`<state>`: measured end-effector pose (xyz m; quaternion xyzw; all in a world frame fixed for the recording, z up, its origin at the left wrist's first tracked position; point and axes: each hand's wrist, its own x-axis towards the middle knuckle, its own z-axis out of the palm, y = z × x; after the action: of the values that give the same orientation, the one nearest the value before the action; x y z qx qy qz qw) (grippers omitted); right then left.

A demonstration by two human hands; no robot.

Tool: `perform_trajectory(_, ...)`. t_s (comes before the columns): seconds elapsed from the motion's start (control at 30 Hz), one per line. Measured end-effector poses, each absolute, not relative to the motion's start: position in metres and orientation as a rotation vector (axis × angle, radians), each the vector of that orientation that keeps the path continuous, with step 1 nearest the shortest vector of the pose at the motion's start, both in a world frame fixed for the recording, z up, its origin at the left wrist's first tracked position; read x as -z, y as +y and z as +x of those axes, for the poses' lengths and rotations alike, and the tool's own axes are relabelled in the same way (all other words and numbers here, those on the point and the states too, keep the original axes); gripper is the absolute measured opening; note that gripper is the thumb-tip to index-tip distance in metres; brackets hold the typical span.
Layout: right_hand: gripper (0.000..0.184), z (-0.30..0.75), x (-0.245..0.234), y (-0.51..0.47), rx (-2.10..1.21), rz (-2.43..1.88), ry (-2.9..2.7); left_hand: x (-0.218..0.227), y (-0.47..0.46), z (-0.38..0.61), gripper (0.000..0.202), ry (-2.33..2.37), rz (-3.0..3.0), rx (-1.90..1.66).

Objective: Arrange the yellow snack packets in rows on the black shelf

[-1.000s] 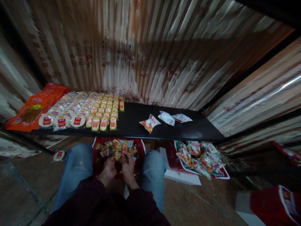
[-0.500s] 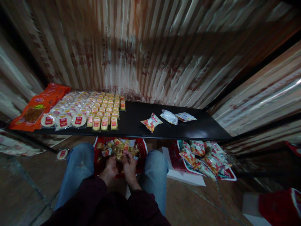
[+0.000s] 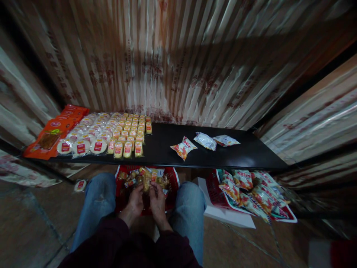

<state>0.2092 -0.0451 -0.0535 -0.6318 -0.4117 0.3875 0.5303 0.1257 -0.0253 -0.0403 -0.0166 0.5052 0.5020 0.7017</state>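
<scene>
Between my knees stands a red basket [image 3: 173, 178] heaped with small wrapped snack packets [image 3: 133, 178]. My left hand [image 3: 135, 201] and my right hand [image 3: 157, 198] are both down in it, fingers curled around a bunch of yellow packets [image 3: 146, 183] held up between them. Just beyond the basket runs a black shelf [image 3: 223, 156]. Rows of small yellow packets [image 3: 131, 136] cover its left part, beside round white packets [image 3: 80, 137] and orange packs [image 3: 52, 134].
Three loose snack bags [image 3: 183, 147] lie on the shelf's right half. A second red basket [image 3: 216, 188] of larger snack bags [image 3: 248, 186] sits on a white box at my right. One round packet [image 3: 80, 185] lies on the floor by my left knee. Plastic-wrapped cartons rise behind the shelf.
The view has shifted a little, so everything sits lower and further right. My hands have stayed in the red basket, gathering packets closer together between them.
</scene>
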Motion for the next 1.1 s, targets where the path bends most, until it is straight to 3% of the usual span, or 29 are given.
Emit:
perform_trajectory(0.33,0.03,0.209,0.049,-0.047,-1.061,-1.487,-0.924,0.028,-0.034,0.123,0.03,1.243,0.347,-1.191)
perform_trajectory(0.6,0.039,0.209,0.047,-0.046,-1.08,-1.555,-0.834,0.025,-0.032,0.131,0.016,1.426,0.653,-1.288)
perform_trajectory(0.9,0.038,0.21,0.041,-0.043,-1.039,-1.507,-0.835,0.016,-0.037,0.136,0.034,1.416,0.82,-1.373)
perform_trajectory(1.1,0.049,0.212,0.044,-0.039,-1.057,-1.525,-0.846,0.026,-0.037,0.137,0.04,1.436,0.844,-1.383)
